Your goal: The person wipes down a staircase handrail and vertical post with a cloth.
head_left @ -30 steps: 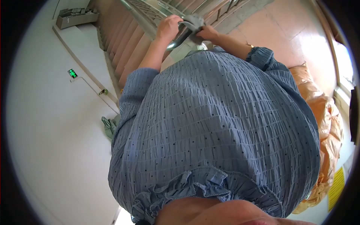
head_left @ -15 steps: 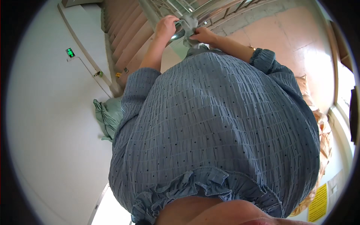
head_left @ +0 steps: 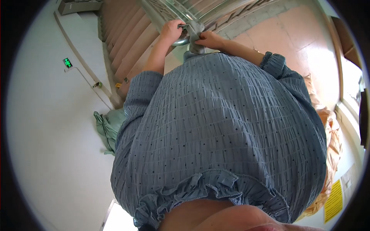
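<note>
A crumpled grey cloth (head_left: 197, 47) hangs between my two hands at the top of the view, in front of a metal stair railing (head_left: 183, 11). My left hand (head_left: 172, 30) is closed, pinching the cloth's upper left end. Lower and to the right, my right hand (head_left: 210, 40) grips the cloth's side with thumb and fingers. The cloth's lower end drops close to the front of my blue dotted top (head_left: 219, 115). A curved metal part of the railing shows just behind the cloth; whether they touch, I cannot tell.
Stairs (head_left: 125, 34) run beyond my left arm. A green bag (head_left: 110, 127) stands against the white wall (head_left: 50, 127) at left, under a green exit sign (head_left: 68, 62). Brown wrapped bundles (head_left: 332, 134) are at my right, by a yellow notice (head_left: 333, 202).
My left hand has dropped slightly and the cloth hangs a bit straighter between the hands. Both hands keep their hold. The whole view has shifted a little.
</note>
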### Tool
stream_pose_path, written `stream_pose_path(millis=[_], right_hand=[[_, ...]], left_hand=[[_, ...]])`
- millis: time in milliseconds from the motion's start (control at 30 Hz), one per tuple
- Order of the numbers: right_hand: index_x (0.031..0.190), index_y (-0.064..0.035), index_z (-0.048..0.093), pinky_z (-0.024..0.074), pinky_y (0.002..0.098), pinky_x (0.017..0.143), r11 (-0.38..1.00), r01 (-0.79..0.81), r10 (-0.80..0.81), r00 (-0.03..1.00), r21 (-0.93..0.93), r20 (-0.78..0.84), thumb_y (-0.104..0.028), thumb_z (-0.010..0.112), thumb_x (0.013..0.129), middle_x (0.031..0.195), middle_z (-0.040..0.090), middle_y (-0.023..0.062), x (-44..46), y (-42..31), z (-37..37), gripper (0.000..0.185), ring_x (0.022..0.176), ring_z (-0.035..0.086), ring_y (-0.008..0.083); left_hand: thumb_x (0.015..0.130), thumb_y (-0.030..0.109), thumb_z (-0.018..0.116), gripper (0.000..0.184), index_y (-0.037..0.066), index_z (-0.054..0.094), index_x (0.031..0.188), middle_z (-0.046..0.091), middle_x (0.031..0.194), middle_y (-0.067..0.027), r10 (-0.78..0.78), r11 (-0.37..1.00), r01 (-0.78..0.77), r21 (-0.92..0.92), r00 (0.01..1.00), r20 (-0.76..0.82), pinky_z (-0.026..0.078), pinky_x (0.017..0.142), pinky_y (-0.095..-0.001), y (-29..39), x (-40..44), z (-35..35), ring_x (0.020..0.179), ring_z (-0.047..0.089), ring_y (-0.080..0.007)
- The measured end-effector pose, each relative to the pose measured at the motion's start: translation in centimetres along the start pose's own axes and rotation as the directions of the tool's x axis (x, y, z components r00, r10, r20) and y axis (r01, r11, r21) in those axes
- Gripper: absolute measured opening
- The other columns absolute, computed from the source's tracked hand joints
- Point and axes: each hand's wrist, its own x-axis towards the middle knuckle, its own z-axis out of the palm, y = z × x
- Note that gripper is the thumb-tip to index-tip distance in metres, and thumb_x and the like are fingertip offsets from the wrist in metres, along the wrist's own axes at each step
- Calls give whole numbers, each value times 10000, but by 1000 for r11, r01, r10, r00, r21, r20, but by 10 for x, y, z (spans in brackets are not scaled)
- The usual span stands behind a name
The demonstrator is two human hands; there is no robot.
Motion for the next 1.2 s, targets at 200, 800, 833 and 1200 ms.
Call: stream_pose_path(millis=[200, 800, 833, 1200], right_hand=[[962, 18, 641, 490, 420, 729, 995, 35, -36, 999, -91, -7, -321, 654, 779, 839, 660, 211, -10, -14, -19, 386, 814, 641, 361], [943, -127, 672, 502, 401, 783, 731, 229, -472, 850, -642, -234, -82, 566, 801, 889, 590, 87, -30, -53, -67, 183, 919, 612, 288], [927, -117, 673, 501, 395, 786, 673, 229, -562, 776, -703, -286, -79, 561, 799, 882, 589, 89, -27, -60, -69, 174, 913, 612, 289], [933, -104, 648, 483, 400, 833, 651, 169, -444, 876, -740, -190, -69, 542, 798, 929, 603, 92, -33, -57, -70, 175, 944, 598, 296]], left_hand=[[766, 36, 567, 180, 86, 688, 890, 682, 897, -127, 23, 996, -12, 88, 992, -125, 497, 765, -430, -11, -4, 3, 873, 622, -342], [765, -6, 532, 193, 56, 679, 874, 672, 928, -94, 298, 946, -232, 229, 898, -324, 493, 789, -389, -1, -22, 3, 904, 606, -302], [761, -4, 538, 188, 57, 678, 869, 669, 921, -95, 295, 945, -211, 248, 879, -375, 492, 783, -393, -2, -13, 2, 902, 605, -306], [774, 10, 538, 194, 53, 662, 917, 636, 948, -116, 113, 988, -83, 129, 962, -248, 485, 778, -424, 4, -41, 19, 920, 599, -333]])
